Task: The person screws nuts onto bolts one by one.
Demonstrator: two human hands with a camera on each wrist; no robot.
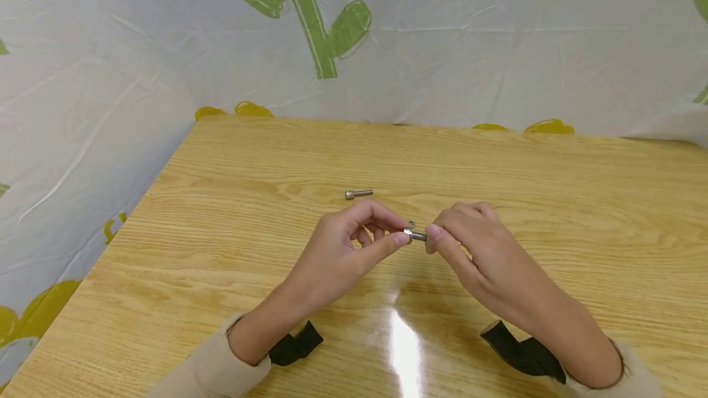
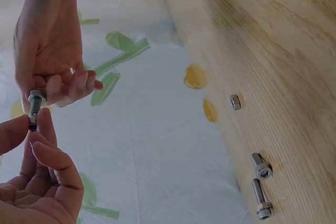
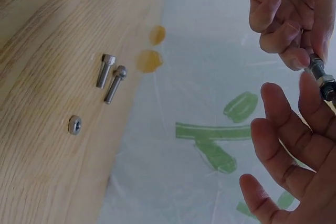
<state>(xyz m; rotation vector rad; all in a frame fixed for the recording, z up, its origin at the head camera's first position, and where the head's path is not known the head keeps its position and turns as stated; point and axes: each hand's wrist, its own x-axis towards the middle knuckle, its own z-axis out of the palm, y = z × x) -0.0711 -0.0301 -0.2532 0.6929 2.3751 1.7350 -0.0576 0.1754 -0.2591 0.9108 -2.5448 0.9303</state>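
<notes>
A small metal bolt point(image 1: 418, 236) spans the gap between both hands, just above the table. My left hand point(image 1: 343, 250) pinches its left end between thumb and index finger. At the other end, my right hand point(image 1: 481, 257) grips it with thumb and fingertips. Threads show on the bolt point(image 2: 34, 109) in the left wrist view, with a wider ring by the right hand's fingers. In the right wrist view a hex nut point(image 3: 326, 78) sits around the bolt, between the hands. Fingers hide parts of both ends.
On the wood table point(image 1: 221, 232) lie two socket-head bolts; one bolt point(image 1: 359, 193) shows beyond my left hand. Both bolts point(image 3: 106, 71) lie side by side in the right wrist view. A loose nut point(image 2: 235, 102) lies apart from them. Patterned sheeting point(image 1: 442, 66) hangs behind the table.
</notes>
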